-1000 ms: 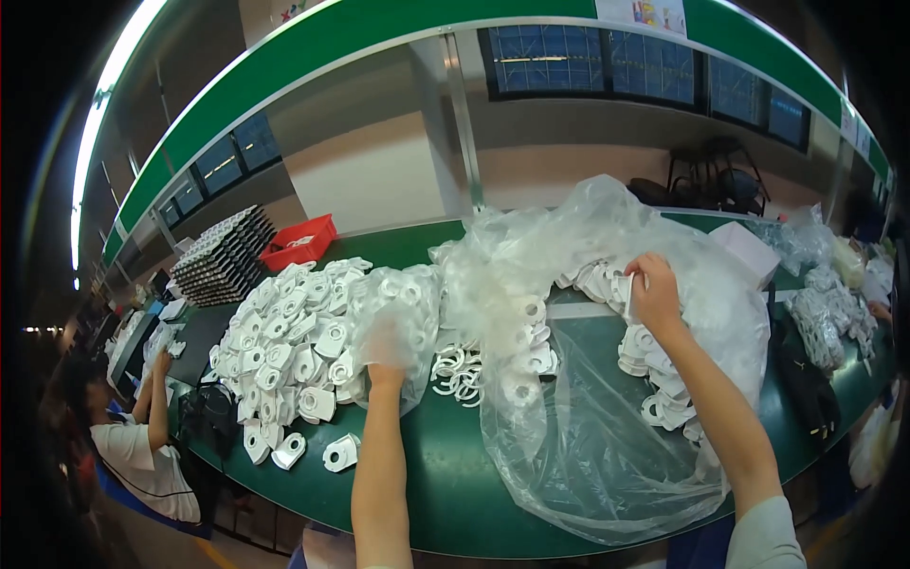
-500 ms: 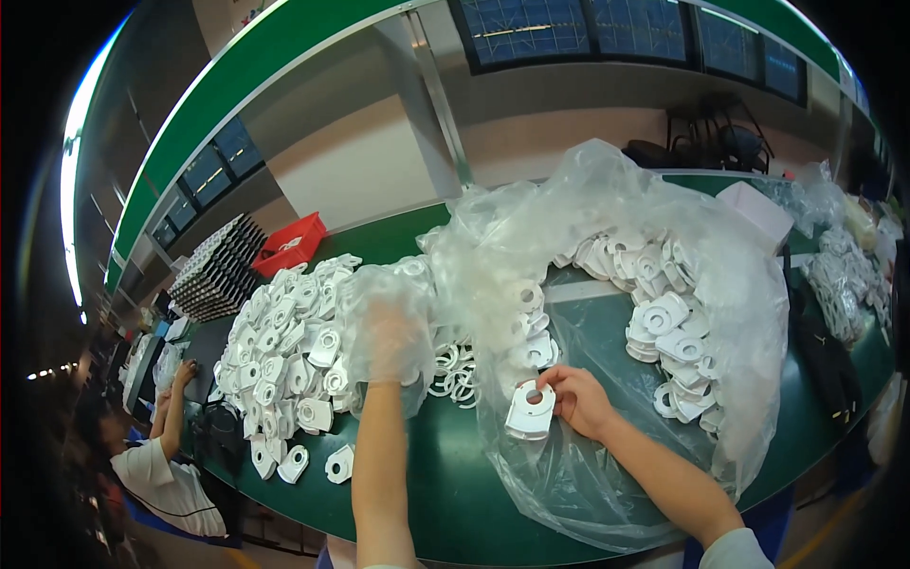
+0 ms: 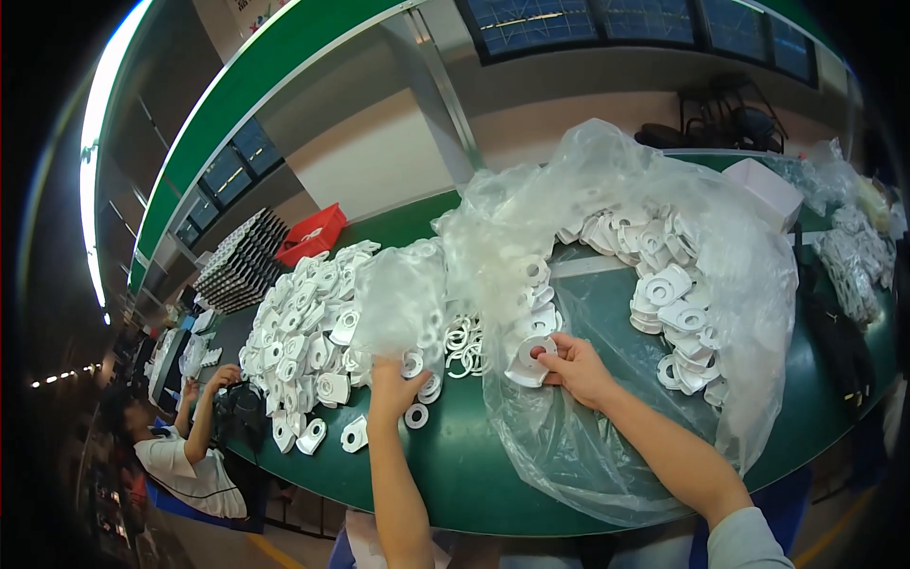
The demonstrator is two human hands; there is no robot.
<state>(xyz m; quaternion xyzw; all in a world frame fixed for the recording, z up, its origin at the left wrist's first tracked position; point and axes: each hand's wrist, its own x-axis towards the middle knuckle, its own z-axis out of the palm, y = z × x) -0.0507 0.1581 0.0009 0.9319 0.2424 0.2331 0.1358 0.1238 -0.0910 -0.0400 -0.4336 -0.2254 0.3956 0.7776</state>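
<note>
My right hand (image 3: pixel 580 370) grips the edge of a white plastic part (image 3: pixel 524 368) with a round hole, thumb and fingers closed on it. The part is held low over a spread clear plastic bag. My left hand (image 3: pixel 387 394) is at the mouth of a smaller clear plastic bag (image 3: pixel 403 289). Its fingertips are hidden there, and its thumb is beside a white ring (image 3: pixel 411 363); whether it grips this ring does not show. Another loose ring (image 3: pixel 417 415) lies on the green table just right of that hand.
A heap of white parts (image 3: pixel 303 332) spreads left of the smaller bag. More rings (image 3: pixel 464 346) lie between the bags. The large clear bag (image 3: pixel 607 474) holds further parts (image 3: pixel 678 313). A red bin (image 3: pixel 311 237) and stacked trays (image 3: pixel 242 261) stand far left, near a co-worker (image 3: pixel 194 465).
My left hand has come back toward me, partly out of the smaller bag, and rings now show by its mouth. The part in my right hand has tipped flatter. The whole view has shifted slightly.
</note>
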